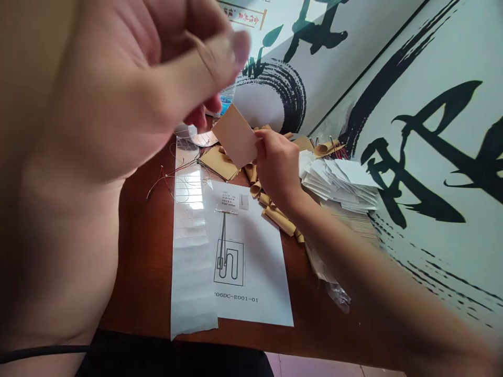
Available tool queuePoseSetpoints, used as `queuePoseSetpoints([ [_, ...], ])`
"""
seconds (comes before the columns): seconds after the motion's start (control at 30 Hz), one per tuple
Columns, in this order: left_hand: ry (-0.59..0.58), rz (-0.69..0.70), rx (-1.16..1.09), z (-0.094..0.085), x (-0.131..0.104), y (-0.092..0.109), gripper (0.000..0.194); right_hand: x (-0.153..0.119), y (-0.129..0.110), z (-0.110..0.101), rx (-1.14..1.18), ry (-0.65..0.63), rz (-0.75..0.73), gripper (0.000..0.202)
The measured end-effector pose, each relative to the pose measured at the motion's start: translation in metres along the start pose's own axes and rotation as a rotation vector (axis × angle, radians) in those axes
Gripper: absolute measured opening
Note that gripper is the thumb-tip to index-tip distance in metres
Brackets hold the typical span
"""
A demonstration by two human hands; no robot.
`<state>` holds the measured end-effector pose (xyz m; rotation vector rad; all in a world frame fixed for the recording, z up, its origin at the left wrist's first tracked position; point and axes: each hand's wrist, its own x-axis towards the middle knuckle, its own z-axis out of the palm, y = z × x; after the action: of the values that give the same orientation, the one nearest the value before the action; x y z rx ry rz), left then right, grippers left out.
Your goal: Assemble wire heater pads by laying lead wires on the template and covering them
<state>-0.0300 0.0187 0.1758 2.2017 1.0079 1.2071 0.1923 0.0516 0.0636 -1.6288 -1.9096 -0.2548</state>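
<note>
Two pale wall panels with bold black brushwork rose behind the brown table that I watched through the head camera. On it, a long pale strip lay over the left edge of a printed sheet, which bore a line drawing and the ending "06DC-E001-01". A loose pile of white papers sat to the right, beyond the right forearm. My left hand loomed blurred and close to the lens, thumb and fingers curled; whether it gripped anything I could not tell. My right hand pinched a tan card by its lower right edge, raised and tilted above the table's far part. Flat tan cards lay below and to the left of the held one, rolled tan pieces were scattered under and beside the right hand, and thin red and black wires trailed left of the flat cards
</note>
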Motion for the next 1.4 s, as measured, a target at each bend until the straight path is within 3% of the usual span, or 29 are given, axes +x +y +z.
queuePoseSetpoints([
  [0.07, -0.03, 0.027, 0.068, 0.009, 0.001, -0.002, 0.04, -0.021, -0.004, -0.022, 0.161, 0.004, 0.065, 0.03],
  [0.17, -0.137, 0.004, 0.276, 0.023, 0.004, -0.015, 0.041, -0.053, -0.01, -0.048, 0.485, -0.019, 0.227, 0.012],
  [0.23, -0.297, 0.013, 0.243, 0.029, 0.006, -0.023, 0.034, -0.071, -0.012, -0.056, 0.693, -0.063, 0.37, 0.014],
  [0.3, -0.377, -0.011, 0.157, 0.036, 0.007, -0.028, 0.018, -0.083, -0.012, -0.056, 0.839, -0.014, 0.457, 0.016],
  [0.43, -0.244, -0.035, 0.016, 0.062, -0.002, -0.032, 0.008, -0.095, -0.002, -0.044, 1.05, 0.062, 0.618, 0.03],
  [0.5, -0.123, -0.023, -0.055, 0.08, -0.016, -0.036, 0.008, -0.098, 0.007, -0.037, 1.161, -0.054, 0.766, 0.046],
  [0.57, -0.071, -0.007, -0.142, 0.098, -0.034, -0.043, 0.011, -0.1, 0.017, -0.033, 1.256, -0.247, 0.881, 0.058],
  [0.7, -0.234, 0.072, -0.266, 0.119, -0.072, -0.061, 0.006, -0.103, 0.025, -0.027, 1.326, -0.369, 0.998, 0.045],
  [0.8, -0.33, 0.099, -0.303, 0.12, -0.088, -0.07, 0.008, -0.104, 0.023, -0.027, 1.395, -0.371, 1.083, 0.061],
  [0.97, -0.315, 0.103, -0.386, 0.117, -0.095, -0.071, 0.014, -0.102, 0.023, -0.031, 1.393, -0.432, 1.096, 0.071],
  [1.07, -0.218, -0.026, -0.338, 0.12, -0.094, -0.072, 0.019, -0.102, 0.023, -0.032, 1.324, -0.441, 1.069, 0.072],
  [1.13, -0.159, -0.2, -0.306, 0.122, -0.093, -0.076, 0.013, -0.104, 0.022, -0.031, 1.299, -0.478, 1.031, 0.069],
  [1.2, -0.193, -0.41, -0.335, 0.124, -0.091, -0.082, 0.045, -0.107, 0.019, -0.03, 1.285, -0.516, 0.982, 0.063],
  [1.27, -0.306, -0.596, -0.413, 0.124, -0.089, -0.088, 0.061, -0.11, 0.016, -0.028, 1.261, -0.526, 0.932, 0.056],
  [1.33, -0.409, -0.699, -0.498, 0.124, -0.088, -0.09, 0.047, -0.113, 0.014, -0.027, 1.18, -0.554, 0.872, 0.051],
  [1.4, -0.448, -0.711, -0.533, 0.124, -0.088, -0.09, 0.027, -0.114, 0.014, -0.025, 1.058, -0.649, 0.798, 0.046],
])
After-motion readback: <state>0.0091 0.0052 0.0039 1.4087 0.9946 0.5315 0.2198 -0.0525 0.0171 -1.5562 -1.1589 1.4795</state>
